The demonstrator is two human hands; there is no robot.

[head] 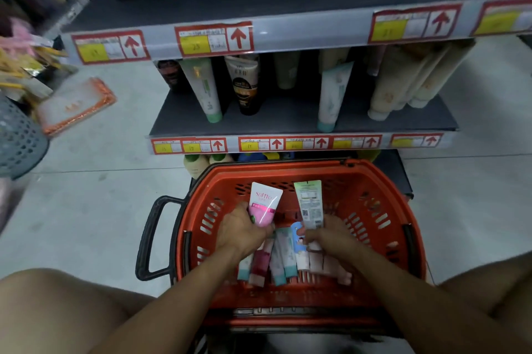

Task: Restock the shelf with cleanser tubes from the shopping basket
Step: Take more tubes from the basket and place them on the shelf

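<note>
A red shopping basket point(383, 189) sits on the floor in front of me, with several cleanser tubes point(277, 260) lying on its bottom. My left hand point(240, 231) is inside the basket, shut on a pink and white tube point(263, 205) that points up. My right hand point(335, 238) grips a green and white tube point(311, 204), also held upright. Beyond the basket, the dark middle shelf point(276, 120) holds several tubes standing cap down, with bare gaps between them.
An upper shelf edge point(302, 32) with red and yellow price tags overhangs the middle shelf. A grey perforated bin point(17, 140) and an orange-trimmed packet point(76, 104) lie on the floor at left. The basket's black handle point(152, 235) sticks out leftward. My knees frame the bottom corners.
</note>
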